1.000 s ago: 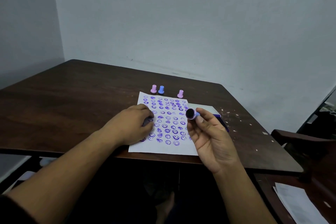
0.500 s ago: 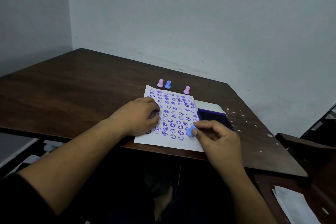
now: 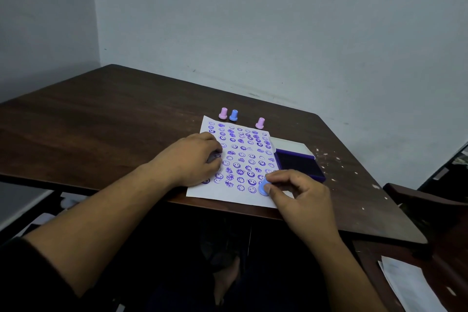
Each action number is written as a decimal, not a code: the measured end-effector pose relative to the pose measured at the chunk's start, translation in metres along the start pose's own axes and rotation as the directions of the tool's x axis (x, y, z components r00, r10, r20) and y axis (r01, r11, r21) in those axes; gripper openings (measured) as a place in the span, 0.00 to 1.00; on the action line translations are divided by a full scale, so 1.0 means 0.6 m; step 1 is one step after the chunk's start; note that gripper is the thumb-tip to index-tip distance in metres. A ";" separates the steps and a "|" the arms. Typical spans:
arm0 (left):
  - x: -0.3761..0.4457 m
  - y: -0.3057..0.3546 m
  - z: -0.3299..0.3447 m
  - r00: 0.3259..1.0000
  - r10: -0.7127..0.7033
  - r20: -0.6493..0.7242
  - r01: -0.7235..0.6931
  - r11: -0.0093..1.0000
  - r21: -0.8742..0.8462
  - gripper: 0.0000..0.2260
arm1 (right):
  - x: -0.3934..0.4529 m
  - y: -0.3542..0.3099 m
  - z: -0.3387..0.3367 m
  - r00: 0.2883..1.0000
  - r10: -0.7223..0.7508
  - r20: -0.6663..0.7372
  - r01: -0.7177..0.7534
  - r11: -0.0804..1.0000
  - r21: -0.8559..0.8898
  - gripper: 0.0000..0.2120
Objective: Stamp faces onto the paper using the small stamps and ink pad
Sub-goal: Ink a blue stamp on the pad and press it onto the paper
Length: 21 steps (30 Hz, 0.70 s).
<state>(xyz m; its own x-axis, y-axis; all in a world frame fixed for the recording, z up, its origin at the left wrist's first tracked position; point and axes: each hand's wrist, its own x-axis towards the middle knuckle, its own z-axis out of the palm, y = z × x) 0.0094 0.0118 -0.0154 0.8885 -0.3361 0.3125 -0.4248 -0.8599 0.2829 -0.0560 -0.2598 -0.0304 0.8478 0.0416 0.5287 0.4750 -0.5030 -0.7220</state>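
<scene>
My paper (image 3: 243, 159) is almost full of purple faces, row after row. I think I am near the end, down at the bottom right corner. My right hand (image 3: 298, 192) pinches a little blue stamp (image 3: 263, 188) and presses it on the paper there. My left hand (image 3: 192, 159) lies curled on the paper's left side; I can't tell if it holds anything. The ink pad (image 3: 298, 163) sits open just beside the paper. Three more stamps (image 3: 234, 115) stand on the tabletop (image 3: 101, 129) past the top edge.
</scene>
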 end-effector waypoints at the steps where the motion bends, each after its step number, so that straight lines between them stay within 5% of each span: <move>1: 0.000 0.000 0.000 1.000 0.000 0.003 0.000 1.000 -0.001 0.19 | 0.000 0.001 0.000 1.000 0.005 0.007 -0.005 1.000 -0.001 0.12; 21: 0.000 0.003 0.001 1.000 0.008 0.005 -0.008 1.000 0.005 0.19 | 0.010 -0.010 -0.015 0.991 0.098 0.090 -0.092 0.993 -0.067 0.11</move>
<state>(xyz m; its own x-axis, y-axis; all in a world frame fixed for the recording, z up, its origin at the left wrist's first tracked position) 0.0088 0.0102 -0.0154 0.8857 -0.3449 0.3108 -0.4314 -0.8589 0.2760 -0.0561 -0.2646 -0.0188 0.9079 0.0697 0.4135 0.3782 -0.5618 -0.7358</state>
